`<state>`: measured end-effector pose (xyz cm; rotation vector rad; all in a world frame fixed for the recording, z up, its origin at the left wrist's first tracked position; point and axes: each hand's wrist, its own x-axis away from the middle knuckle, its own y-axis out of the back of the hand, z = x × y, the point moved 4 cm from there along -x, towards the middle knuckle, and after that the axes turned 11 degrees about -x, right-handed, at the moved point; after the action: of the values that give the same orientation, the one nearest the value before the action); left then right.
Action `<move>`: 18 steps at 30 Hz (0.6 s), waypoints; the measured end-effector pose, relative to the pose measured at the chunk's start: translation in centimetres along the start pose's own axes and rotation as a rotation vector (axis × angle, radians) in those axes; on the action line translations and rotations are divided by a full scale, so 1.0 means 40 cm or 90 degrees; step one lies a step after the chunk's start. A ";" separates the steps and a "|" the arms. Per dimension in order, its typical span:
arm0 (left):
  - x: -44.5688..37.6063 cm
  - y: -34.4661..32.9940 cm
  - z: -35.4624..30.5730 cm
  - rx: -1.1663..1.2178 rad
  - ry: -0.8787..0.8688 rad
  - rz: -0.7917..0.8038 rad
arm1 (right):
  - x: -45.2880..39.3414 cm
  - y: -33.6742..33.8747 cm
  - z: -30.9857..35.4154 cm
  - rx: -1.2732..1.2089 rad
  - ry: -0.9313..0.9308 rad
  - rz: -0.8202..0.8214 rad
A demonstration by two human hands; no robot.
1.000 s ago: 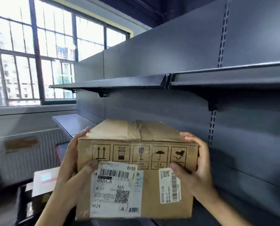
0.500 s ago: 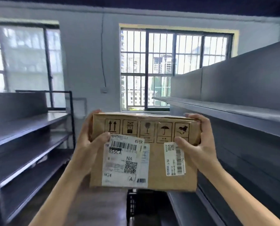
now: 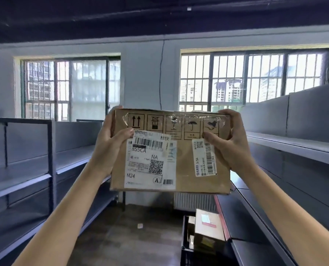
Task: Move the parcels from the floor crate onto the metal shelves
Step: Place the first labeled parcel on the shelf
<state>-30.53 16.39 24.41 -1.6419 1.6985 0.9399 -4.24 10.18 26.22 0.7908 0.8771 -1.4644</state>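
You held the cardboard parcel (image 3: 181, 166) up in the air in front of you, in the aisle between the two runs of metal shelving, resting on nothing. Your left hand (image 3: 110, 148) grasped its upper left corner, thumb lying across the front face and touching the top edge of the large white shipping label (image 3: 150, 162), the other fingers wrapped round the left side out of sight. Your right hand (image 3: 229, 143) grasped the upper right corner in the same way, thumb on the front just above the narrow white barcode sticker (image 3: 205, 158), fingers curled over the top edge. The parcel faced you squarely, tilted only slightly, its row of printed handling symbols along the top under wrinkled clear tape.

The grey shelves on your left (image 3: 25, 175) ran along that side of the aisle, and the grey shelves on your right (image 3: 294, 148) ran along the other; the parcel touched neither. Down at the foot of the right-hand shelving stood the dark floor crate (image 3: 185, 252), pressed close against the lowest shelf's front edge. Inside it lay more parcels, the largest a brown box (image 3: 207, 231) with a small label on top, and a smaller box (image 3: 191, 225) just beside it at the crate's left wall. A small pale scrap (image 3: 140, 225) lay on the wooden floor near the crate. Two barred windows (image 3: 252, 81) filled the far wall beyond the parcel.
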 end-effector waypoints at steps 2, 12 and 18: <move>-0.013 0.013 0.030 0.002 -0.003 -0.002 | -0.011 -0.010 -0.031 0.004 0.010 0.000; -0.076 0.002 0.252 0.038 0.033 0.020 | -0.037 -0.008 -0.233 0.056 -0.014 -0.027; -0.123 -0.070 0.402 0.049 0.081 0.050 | -0.057 0.056 -0.396 0.109 -0.066 -0.055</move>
<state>-28.37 32.39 18.90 -1.6252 1.8735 0.8107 -2.11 25.09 20.36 0.8034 0.7221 -1.6581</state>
